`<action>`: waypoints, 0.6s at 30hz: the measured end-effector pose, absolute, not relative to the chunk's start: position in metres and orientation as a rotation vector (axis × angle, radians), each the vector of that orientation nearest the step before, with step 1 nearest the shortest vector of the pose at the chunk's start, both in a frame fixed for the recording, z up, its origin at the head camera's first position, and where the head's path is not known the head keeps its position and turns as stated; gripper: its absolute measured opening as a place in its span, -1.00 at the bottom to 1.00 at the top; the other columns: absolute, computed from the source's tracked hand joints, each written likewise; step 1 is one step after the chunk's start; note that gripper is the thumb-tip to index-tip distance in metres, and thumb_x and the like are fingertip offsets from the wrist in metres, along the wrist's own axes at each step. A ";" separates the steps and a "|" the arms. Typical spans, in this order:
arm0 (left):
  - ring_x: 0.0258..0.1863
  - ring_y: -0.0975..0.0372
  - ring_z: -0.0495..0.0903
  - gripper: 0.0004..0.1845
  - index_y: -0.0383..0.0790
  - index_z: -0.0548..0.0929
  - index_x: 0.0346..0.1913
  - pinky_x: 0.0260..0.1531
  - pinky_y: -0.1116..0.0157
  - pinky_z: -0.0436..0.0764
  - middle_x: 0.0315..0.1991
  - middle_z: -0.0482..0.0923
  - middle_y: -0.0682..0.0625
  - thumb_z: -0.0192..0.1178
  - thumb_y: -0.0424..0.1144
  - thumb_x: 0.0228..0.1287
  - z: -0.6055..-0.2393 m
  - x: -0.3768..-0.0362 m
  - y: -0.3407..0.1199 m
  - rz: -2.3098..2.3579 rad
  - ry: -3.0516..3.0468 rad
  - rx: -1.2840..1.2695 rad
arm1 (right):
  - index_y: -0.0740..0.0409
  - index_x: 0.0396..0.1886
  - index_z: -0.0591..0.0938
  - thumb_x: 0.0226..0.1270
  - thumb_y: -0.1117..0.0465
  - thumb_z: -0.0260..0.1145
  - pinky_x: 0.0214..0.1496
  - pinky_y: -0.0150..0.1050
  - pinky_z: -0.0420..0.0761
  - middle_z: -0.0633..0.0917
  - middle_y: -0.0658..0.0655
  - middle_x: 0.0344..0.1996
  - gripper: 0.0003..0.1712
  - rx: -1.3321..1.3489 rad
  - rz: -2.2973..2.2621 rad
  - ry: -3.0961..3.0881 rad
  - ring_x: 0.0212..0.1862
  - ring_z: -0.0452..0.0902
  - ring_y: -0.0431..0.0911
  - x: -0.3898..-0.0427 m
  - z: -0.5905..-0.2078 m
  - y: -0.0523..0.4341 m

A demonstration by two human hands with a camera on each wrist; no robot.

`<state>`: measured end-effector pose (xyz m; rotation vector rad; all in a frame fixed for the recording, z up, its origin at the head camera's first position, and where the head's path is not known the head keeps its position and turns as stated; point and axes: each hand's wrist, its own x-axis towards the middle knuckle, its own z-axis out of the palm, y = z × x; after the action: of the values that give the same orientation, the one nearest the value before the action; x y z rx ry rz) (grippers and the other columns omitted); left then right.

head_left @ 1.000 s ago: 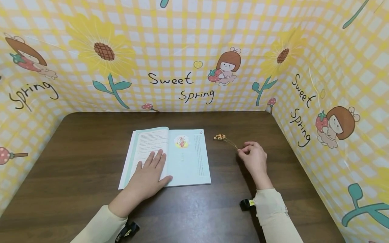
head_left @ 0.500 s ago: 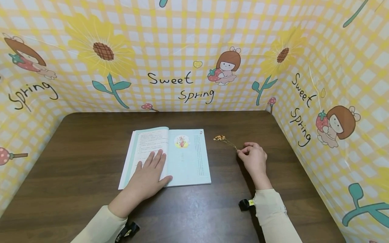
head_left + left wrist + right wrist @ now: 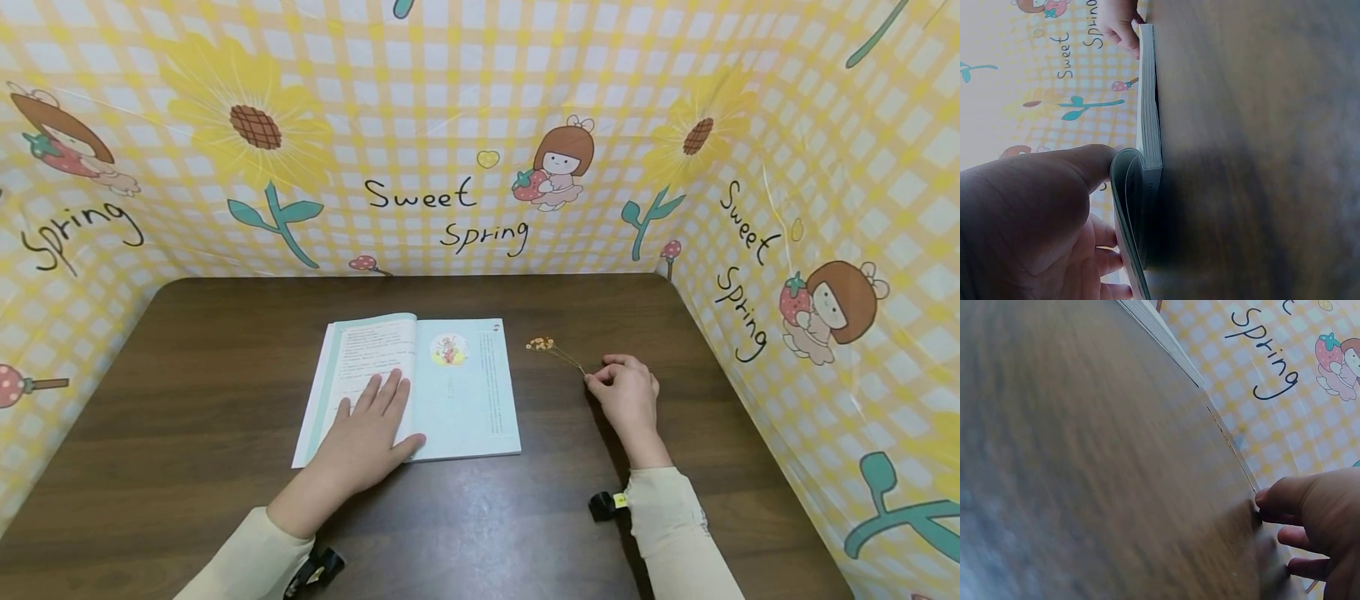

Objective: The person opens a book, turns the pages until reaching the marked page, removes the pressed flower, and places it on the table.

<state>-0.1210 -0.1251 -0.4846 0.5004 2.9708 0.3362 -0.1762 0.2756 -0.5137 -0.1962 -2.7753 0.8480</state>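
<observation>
An open book [image 3: 467,400] lies on the dark wooden table. My left hand [image 3: 366,443] rests on its left page with fingers spread straight, the thumb reaching past the fold near the bottom edge. In the left wrist view the left pages [image 3: 1124,231] bow up from the book's thicker right half [image 3: 1149,106]. To the right of the book, my right hand [image 3: 624,393] pinches the thin stem end of a small dried-flower sprig [image 3: 542,343] between thumb and forefinger. Its yellow heads point toward the book. Low along the tabletop, the sprig [image 3: 1230,445] shows edge-on in the right wrist view.
A yellow checked cloth [image 3: 450,125] with printed flowers and figures hangs around the back and sides of the table [image 3: 187,400]. Black wrist cameras [image 3: 603,506] sit at both cream sleeves [image 3: 663,508].
The right hand and the sprig have shifted very slightly toward the near side, with the flower heads a little lower. The left hand and the book have stayed put.
</observation>
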 end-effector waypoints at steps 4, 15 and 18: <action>0.62 -0.17 -0.04 -0.04 -0.30 0.11 0.62 0.40 -0.41 0.07 0.65 -0.03 -0.21 0.15 0.26 0.42 -0.484 -0.121 -0.126 0.343 2.972 0.500 | 0.08 -0.48 0.78 0.27 0.08 0.51 0.43 0.31 0.11 0.68 0.10 0.14 -0.79 -0.187 0.837 -2.784 0.26 0.46 0.21 -0.175 -0.511 0.275; 0.62 -0.17 -0.04 -0.04 -0.30 0.11 0.62 0.39 -0.42 0.07 0.65 -0.02 -0.22 0.15 0.26 0.42 -0.484 -0.120 -0.126 0.340 2.971 0.492 | 0.06 -0.45 0.82 0.25 0.04 0.53 0.36 0.26 0.22 0.70 0.09 0.12 -0.80 -0.173 0.771 -2.798 0.23 0.51 0.21 -0.174 -0.511 0.276; 0.63 -0.17 -0.05 -0.04 -0.30 0.11 0.62 0.40 -0.42 0.06 0.65 -0.03 -0.21 0.15 0.25 0.42 -0.485 -0.121 -0.125 0.346 2.967 0.494 | 0.06 -0.42 0.83 0.25 0.05 0.53 0.37 0.25 0.23 0.70 0.09 0.12 -0.81 -0.174 0.775 -2.797 0.23 0.50 0.21 -0.173 -0.511 0.277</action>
<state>-0.1208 -0.1254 -0.4847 0.4941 2.9674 0.3465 -0.1733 0.2766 -0.5110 -0.1742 -2.7969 0.7754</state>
